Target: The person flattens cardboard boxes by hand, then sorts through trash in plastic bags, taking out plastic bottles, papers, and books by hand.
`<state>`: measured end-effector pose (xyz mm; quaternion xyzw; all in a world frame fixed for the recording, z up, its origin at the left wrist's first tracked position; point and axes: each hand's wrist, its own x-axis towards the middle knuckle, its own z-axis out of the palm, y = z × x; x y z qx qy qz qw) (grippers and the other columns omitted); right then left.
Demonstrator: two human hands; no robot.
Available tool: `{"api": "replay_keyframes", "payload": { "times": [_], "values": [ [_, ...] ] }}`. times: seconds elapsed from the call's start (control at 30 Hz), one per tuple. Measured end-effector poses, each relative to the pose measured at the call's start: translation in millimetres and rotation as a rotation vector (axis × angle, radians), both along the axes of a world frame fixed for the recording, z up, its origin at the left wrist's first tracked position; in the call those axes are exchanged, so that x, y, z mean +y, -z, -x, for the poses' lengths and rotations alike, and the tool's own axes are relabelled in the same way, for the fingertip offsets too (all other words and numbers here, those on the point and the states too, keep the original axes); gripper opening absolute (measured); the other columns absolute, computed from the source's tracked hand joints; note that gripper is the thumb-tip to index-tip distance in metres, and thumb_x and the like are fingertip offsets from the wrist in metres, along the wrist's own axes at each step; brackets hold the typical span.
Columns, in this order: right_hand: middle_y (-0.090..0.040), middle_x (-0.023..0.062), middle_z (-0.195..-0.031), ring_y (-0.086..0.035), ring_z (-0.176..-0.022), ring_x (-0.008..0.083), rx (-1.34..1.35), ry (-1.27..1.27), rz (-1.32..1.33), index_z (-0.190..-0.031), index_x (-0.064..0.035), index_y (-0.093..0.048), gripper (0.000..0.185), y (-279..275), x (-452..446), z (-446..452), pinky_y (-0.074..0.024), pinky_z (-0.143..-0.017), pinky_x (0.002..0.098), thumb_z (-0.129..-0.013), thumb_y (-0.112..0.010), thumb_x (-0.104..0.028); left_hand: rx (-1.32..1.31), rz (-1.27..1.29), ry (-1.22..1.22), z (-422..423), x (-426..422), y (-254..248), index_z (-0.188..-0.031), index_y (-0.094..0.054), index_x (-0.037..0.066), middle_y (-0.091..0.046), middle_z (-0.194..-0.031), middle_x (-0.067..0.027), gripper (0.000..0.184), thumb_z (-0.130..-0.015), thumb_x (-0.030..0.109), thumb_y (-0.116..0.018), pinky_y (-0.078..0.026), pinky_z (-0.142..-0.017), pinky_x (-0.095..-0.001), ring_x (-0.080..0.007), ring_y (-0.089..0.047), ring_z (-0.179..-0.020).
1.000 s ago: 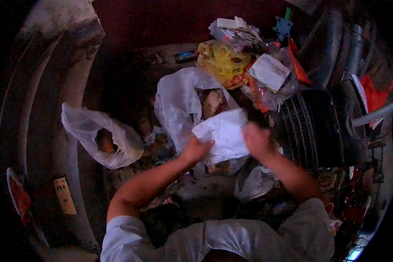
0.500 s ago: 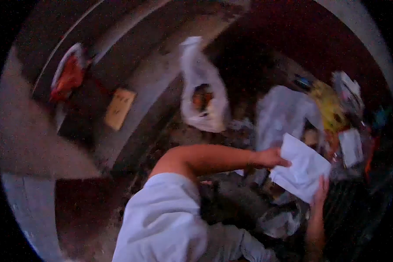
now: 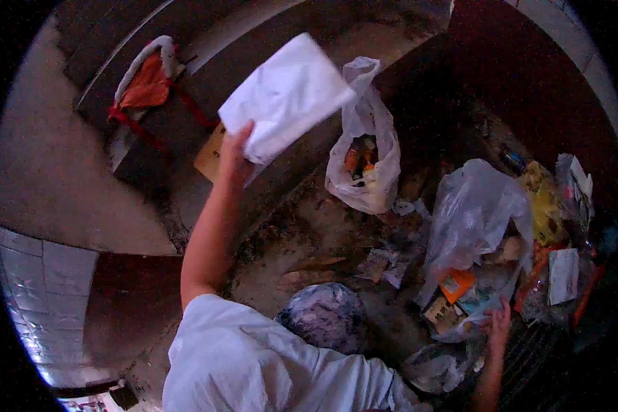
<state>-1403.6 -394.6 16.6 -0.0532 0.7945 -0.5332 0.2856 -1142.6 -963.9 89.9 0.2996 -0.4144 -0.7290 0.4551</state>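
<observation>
My left hand (image 3: 236, 154) grips a folded white sheet (image 3: 288, 96) by its lower edge, raised above the step at the upper left. The sheet partly covers a tan card (image 3: 209, 156). Low on the right, my right hand (image 3: 498, 323) is at the lower rim of a large translucent plastic bag (image 3: 475, 206), its fingers somewhat spread. That bag's opening shows an orange packet (image 3: 456, 283) and a tan printed box (image 3: 445, 314). Between the hands stands a smaller white plastic bag (image 3: 383, 161) with orange and dark items inside.
A red-orange item with white trim (image 3: 147, 86) lies on the upper-left step. At the right are a yellow bag (image 3: 544, 206), papers (image 3: 563, 276) and a ribbed dark tire (image 3: 539, 357). A round patterned object (image 3: 326, 318) sits near my body.
The view has turned left. My left hand has carried the white sheet up and left, away from my right hand. My right hand has let go of it and is now at the large bag.
</observation>
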Motion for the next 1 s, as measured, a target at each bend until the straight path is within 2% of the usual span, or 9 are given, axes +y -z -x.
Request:
{"api": "replay_keyframes", "payload": {
  "times": [0.1,0.2,0.33,0.47,0.6,0.67,0.87,0.97,1.0],
  "values": [
    [-0.053,0.0055,-0.079,-0.05,-0.053,0.008,-0.006,-0.027,-0.078,-0.124,-0.013,-0.027,0.05,8,6,14,-0.0418,-0.047,0.0219,-0.081,-0.049,-0.027,-0.288,0.036,-0.099,-23,-50,22,-0.112,-0.038,0.0,-0.051,-0.103,-0.0132,0.048,-0.073,0.019,-0.06,-0.046,-0.069,-0.0372,-0.026,-0.053,-0.088],
    [-0.053,0.0056,-0.079,-0.05,-0.053,0.0078,0.136,-0.067,0.008,-0.124,-0.0128,-0.027,0.05,36,22,27,-0.0413,-0.046,0.0214,-0.081,-0.049,-0.025,-1.222,0.431,0.08,-37,-87,58,-0.107,-0.041,0.0,-0.051,-0.1,-0.0162,0.05,-0.071,0.028,-0.062,-0.046,-0.067,-0.0367,-0.0299,-0.054,-0.083],
    [-0.053,0.0061,-0.082,-0.051,-0.055,0.0084,0.165,-0.085,-0.02,-0.126,-0.0122,-0.026,0.051,32,21,26,-0.0419,-0.049,0.0221,-0.082,-0.049,-0.022,-1.852,0.971,-0.156,-14,-66,33,-0.112,-0.042,0.005,-0.041,-0.115,-0.0193,0.059,-0.068,0.041,-0.059,-0.039,-0.081,-0.0389,-0.0341,-0.041,-0.105],
    [-0.04,0.0061,-0.115,-0.049,-0.078,0.0129,0.206,-0.192,-0.027,-0.127,-0.0101,-0.026,0.052,27,9,24,-0.0439,-0.06,0.0255,-0.081,-0.048,-0.024,-1.782,1.493,-0.352,22,-69,35,-0.119,-0.038,0.012,-0.029,-0.128,-0.0097,0.052,-0.076,0.041,-0.049,-0.029,-0.091,-0.0437,-0.0303,-0.024,-0.119],
    [-0.048,0.0032,-0.083,-0.049,-0.073,0.0124,0.068,-0.19,-0.229,-0.125,-0.013,-0.03,0.049,-3,-17,13,-0.0435,-0.062,0.0255,-0.08,-0.05,-0.02,-1.675,1.186,0.166,37,-108,119,-0.124,-0.033,0.017,-0.024,-0.133,-0.0036,0.045,-0.083,0.034,-0.039,-0.014,-0.099,-0.0402,-0.0263,-0.016,-0.123],
    [-0.046,0.0005,-0.081,-0.046,-0.066,0.0082,0.007,-0.122,-0.143,-0.121,-0.0107,-0.034,0.044,-14,-25,8,-0.0409,-0.06,0.0203,-0.08,-0.051,-0.017,-1.375,1.317,0.188,26,-119,138,-0.126,-0.029,0.015,-0.026,-0.132,-0.0061,0.045,-0.084,0.03,-0.037,-0.017,-0.098,-0.04,-0.0265,-0.017,-0.123],
    [-0.054,0.004,-0.082,-0.052,-0.07,0.009,0.163,-0.211,-0.212,-0.097,-0.0008,-0.051,0.022,8,-14,17,-0.0438,-0.062,0.0235,-0.081,-0.05,-0.016,-1.148,1.526,-0.461,78,-60,23,-0.108,-0.042,0.002,-0.044,-0.107,-0.0108,0.029,-0.086,0.02,-0.035,-0.036,-0.081,-0.0329,-0.0217,-0.043,-0.096],
    [-0.056,0.0041,-0.079,-0.054,-0.071,0.0098,0.22,-0.187,-0.188,-0.095,-0.0002,-0.052,0.02,19,-21,23,-0.0443,-0.064,0.0241,-0.081,-0.05,-0.015,-0.322,1.376,0.059,139,35,13,-0.107,-0.042,-0.001,-0.047,-0.101,-0.0114,0.029,-0.084,0.018,-0.041,-0.041,-0.075,-0.0326,-0.0204,-0.048,-0.091],
    [-0.056,0.0048,-0.085,-0.054,-0.075,0.0115,0.209,-0.158,-0.13,-0.1,-0.0007,-0.051,0.024,15,-31,25,-0.0443,-0.066,0.0253,-0.08,-0.051,-0.014,-0.445,1.117,0.449,155,77,10,-0.103,-0.045,0.0,-0.048,-0.102,-0.0106,0.026,-0.082,0.015,-0.043,-0.041,-0.075,-0.0322,-0.0203,-0.048,-0.091]
  ]
}}
